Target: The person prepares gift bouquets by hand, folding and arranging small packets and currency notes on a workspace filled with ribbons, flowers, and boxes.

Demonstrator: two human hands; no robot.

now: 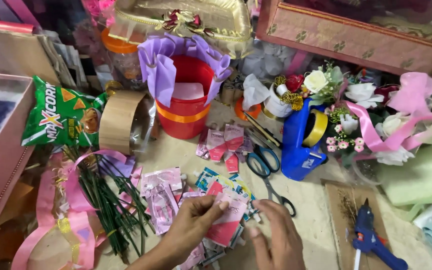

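My left hand (190,225) pinches a small pink sachet (228,220) between thumb and fingers, low in the middle of the view. My right hand (276,237) hovers just right of it, fingers spread, fingertips near the sachet's edge, holding nothing. Under and around both hands lie several more pink and pale sachets (163,195) scattered on the floor, with another small cluster (223,142) farther up.
Blue-handled scissors (265,165), a blue tape dispenser (301,142) and a blue glue gun (371,240) lie to the right. A red bucket with purple wrap (186,95), a tape roll (118,120), a green snack bag (61,115), green stems (108,200), pink ribbon (71,200) and a flower bouquet (376,115) surround them.
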